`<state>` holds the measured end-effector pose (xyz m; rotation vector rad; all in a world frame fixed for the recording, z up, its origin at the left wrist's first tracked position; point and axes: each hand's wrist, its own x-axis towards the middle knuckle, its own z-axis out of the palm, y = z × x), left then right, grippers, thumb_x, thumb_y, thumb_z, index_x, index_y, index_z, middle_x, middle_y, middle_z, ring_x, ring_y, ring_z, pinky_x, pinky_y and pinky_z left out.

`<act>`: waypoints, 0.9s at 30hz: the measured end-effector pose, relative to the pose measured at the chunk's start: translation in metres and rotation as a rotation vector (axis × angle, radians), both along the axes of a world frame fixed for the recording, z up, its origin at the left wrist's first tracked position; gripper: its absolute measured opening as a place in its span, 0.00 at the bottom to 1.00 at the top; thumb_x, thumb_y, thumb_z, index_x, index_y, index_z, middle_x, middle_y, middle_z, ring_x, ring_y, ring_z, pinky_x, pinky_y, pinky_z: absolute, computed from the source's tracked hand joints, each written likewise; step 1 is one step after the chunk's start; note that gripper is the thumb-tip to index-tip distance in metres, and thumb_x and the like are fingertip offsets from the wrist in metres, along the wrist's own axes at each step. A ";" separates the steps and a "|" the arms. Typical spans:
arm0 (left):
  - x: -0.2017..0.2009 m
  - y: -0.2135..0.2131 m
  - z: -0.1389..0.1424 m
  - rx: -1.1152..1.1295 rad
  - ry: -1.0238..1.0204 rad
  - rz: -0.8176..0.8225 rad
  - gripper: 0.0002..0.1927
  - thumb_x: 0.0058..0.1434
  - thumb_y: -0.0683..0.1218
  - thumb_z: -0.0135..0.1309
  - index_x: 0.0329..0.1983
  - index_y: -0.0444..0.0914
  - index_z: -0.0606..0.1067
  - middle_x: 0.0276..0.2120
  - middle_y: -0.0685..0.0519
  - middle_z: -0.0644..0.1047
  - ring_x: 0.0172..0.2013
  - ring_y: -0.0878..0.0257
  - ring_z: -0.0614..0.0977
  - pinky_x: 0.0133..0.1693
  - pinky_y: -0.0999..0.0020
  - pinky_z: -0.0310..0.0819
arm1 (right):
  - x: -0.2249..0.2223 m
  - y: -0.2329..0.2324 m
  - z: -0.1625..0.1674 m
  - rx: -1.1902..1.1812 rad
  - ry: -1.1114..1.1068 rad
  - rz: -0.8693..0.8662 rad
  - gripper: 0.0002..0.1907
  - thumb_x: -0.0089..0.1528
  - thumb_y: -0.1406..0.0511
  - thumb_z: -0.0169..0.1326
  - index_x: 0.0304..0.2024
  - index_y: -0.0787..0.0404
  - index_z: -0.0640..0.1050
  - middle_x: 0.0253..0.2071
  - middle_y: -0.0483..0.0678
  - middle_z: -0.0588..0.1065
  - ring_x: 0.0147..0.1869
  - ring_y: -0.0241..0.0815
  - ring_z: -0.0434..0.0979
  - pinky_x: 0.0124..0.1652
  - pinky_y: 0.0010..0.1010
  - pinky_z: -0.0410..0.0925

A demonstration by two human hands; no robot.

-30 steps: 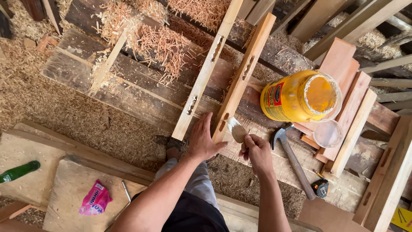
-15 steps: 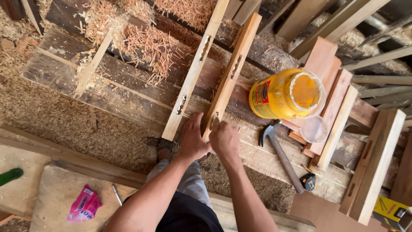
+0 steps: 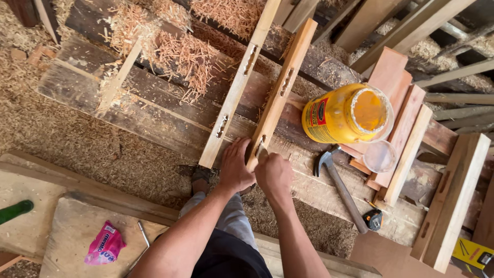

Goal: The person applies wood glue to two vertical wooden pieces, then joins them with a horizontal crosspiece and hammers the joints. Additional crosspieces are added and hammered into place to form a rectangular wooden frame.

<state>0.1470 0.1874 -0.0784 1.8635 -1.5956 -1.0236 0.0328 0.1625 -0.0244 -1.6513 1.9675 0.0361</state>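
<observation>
Working at the near end of a long pale wooden rail (image 3: 278, 98), both hands meet where it ends. Left hand (image 3: 234, 170) lies over the lower left edge of the rail, fingers spread and pressed flat against the wood, bracing it rather than gripping. Right hand (image 3: 274, 175) is curled shut around a small tool (image 3: 261, 151), only a pale tip showing above the knuckles at the rail's end slot; cannot tell what kind of tool it is.

The rail lies diagonally across dark rough planks (image 3: 154, 108), parallel to and just beside a second rail (image 3: 236, 87) with matching slots cut along its length. Both look stiff, dry and light for their length, judged as sawn softwood: rigid, not slippery, easy to pin with one palm. The slots probably weaken the wood locally, so holding on solid stock between slots seems safer than at a cut-out. Edges look square and may splinter.

An open yellow jar (image 3: 347, 116) lies tilted just right of the rail, its contents probably sticky. A clear lid (image 3: 380, 156) sits below it, a claw hammer (image 3: 339, 188) near the right hand, a small tape measure (image 3: 373, 220) beyond the handle. Sawdust and shavings (image 3: 175, 51) cover the floor and planks. A pink packet (image 3: 105, 244) rests on a board at lower left.
</observation>
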 end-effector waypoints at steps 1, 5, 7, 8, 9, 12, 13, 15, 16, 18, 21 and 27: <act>-0.001 0.000 0.002 0.027 0.034 0.008 0.51 0.49 0.57 0.64 0.72 0.37 0.56 0.71 0.43 0.62 0.74 0.50 0.55 0.73 0.50 0.39 | 0.004 -0.003 0.005 0.029 0.024 0.002 0.28 0.72 0.58 0.40 0.19 0.61 0.74 0.14 0.47 0.69 0.14 0.39 0.64 0.14 0.33 0.54; -0.001 0.000 0.003 0.101 0.040 -0.005 0.53 0.51 0.69 0.62 0.72 0.39 0.56 0.70 0.44 0.61 0.74 0.51 0.55 0.73 0.53 0.38 | 0.022 -0.019 0.021 0.089 0.155 0.080 0.18 0.65 0.66 0.45 0.20 0.62 0.75 0.18 0.45 0.70 0.16 0.33 0.65 0.14 0.28 0.55; 0.000 0.002 -0.002 -0.026 -0.025 -0.008 0.52 0.50 0.67 0.59 0.73 0.38 0.56 0.71 0.45 0.62 0.75 0.52 0.55 0.74 0.54 0.38 | 0.037 -0.027 0.020 0.162 0.213 0.106 0.22 0.69 0.61 0.43 0.22 0.62 0.74 0.18 0.47 0.70 0.16 0.34 0.65 0.14 0.27 0.57; 0.000 0.003 -0.005 -0.091 -0.057 -0.011 0.52 0.50 0.66 0.57 0.74 0.38 0.57 0.71 0.45 0.63 0.75 0.53 0.56 0.75 0.54 0.39 | 0.046 -0.028 0.017 0.197 0.243 0.116 0.24 0.72 0.58 0.41 0.24 0.62 0.73 0.18 0.48 0.70 0.16 0.34 0.65 0.14 0.27 0.58; 0.001 0.003 -0.008 -0.145 -0.059 -0.022 0.49 0.57 0.65 0.55 0.76 0.38 0.56 0.73 0.45 0.62 0.76 0.52 0.55 0.75 0.53 0.39 | 0.055 -0.029 0.013 0.234 0.250 0.096 0.22 0.71 0.60 0.41 0.25 0.62 0.75 0.19 0.48 0.70 0.17 0.34 0.66 0.15 0.27 0.58; 0.001 0.002 -0.014 -0.259 -0.051 -0.039 0.43 0.68 0.64 0.52 0.77 0.37 0.55 0.75 0.45 0.60 0.77 0.51 0.52 0.75 0.51 0.39 | 0.069 -0.029 -0.002 0.252 0.259 0.090 0.19 0.70 0.64 0.41 0.30 0.63 0.78 0.21 0.47 0.71 0.19 0.35 0.66 0.16 0.27 0.59; 0.001 0.002 -0.015 -0.254 -0.047 -0.031 0.44 0.65 0.65 0.53 0.75 0.37 0.55 0.73 0.45 0.60 0.76 0.51 0.52 0.73 0.51 0.39 | 0.069 -0.026 -0.006 0.209 0.248 0.132 0.18 0.70 0.66 0.40 0.31 0.63 0.79 0.21 0.47 0.72 0.20 0.35 0.66 0.16 0.27 0.59; 0.000 0.002 -0.014 -0.223 -0.064 -0.011 0.43 0.62 0.64 0.55 0.73 0.39 0.57 0.72 0.47 0.61 0.75 0.52 0.52 0.73 0.52 0.39 | 0.062 -0.020 -0.011 0.088 0.220 0.161 0.17 0.69 0.64 0.43 0.31 0.64 0.80 0.21 0.48 0.71 0.20 0.36 0.64 0.17 0.28 0.57; -0.001 0.001 -0.011 -0.199 -0.082 -0.002 0.42 0.62 0.63 0.55 0.73 0.40 0.58 0.72 0.49 0.63 0.76 0.53 0.53 0.74 0.52 0.40 | 0.056 -0.016 -0.010 0.011 0.206 0.145 0.18 0.68 0.61 0.46 0.31 0.65 0.81 0.21 0.49 0.69 0.20 0.36 0.62 0.17 0.28 0.56; -0.004 0.001 -0.005 -0.113 -0.049 0.020 0.43 0.58 0.63 0.59 0.72 0.41 0.59 0.71 0.48 0.64 0.75 0.52 0.55 0.74 0.52 0.39 | 0.038 -0.008 -0.005 -0.086 0.216 0.258 0.16 0.67 0.62 0.47 0.34 0.66 0.81 0.19 0.50 0.70 0.18 0.37 0.63 0.16 0.29 0.56; 0.000 -0.002 0.004 0.029 0.046 0.051 0.50 0.47 0.62 0.67 0.68 0.38 0.59 0.68 0.43 0.63 0.73 0.50 0.55 0.73 0.50 0.38 | 0.008 0.001 0.008 -0.025 0.197 0.303 0.20 0.71 0.63 0.42 0.33 0.67 0.81 0.18 0.51 0.75 0.15 0.39 0.65 0.15 0.33 0.59; 0.000 0.000 0.007 0.048 0.123 0.119 0.51 0.41 0.58 0.69 0.68 0.41 0.62 0.69 0.44 0.64 0.73 0.51 0.58 0.73 0.51 0.41 | -0.038 0.003 0.020 -0.174 -0.007 -0.011 0.19 0.66 0.62 0.44 0.31 0.65 0.82 0.21 0.58 0.78 0.16 0.44 0.76 0.18 0.37 0.71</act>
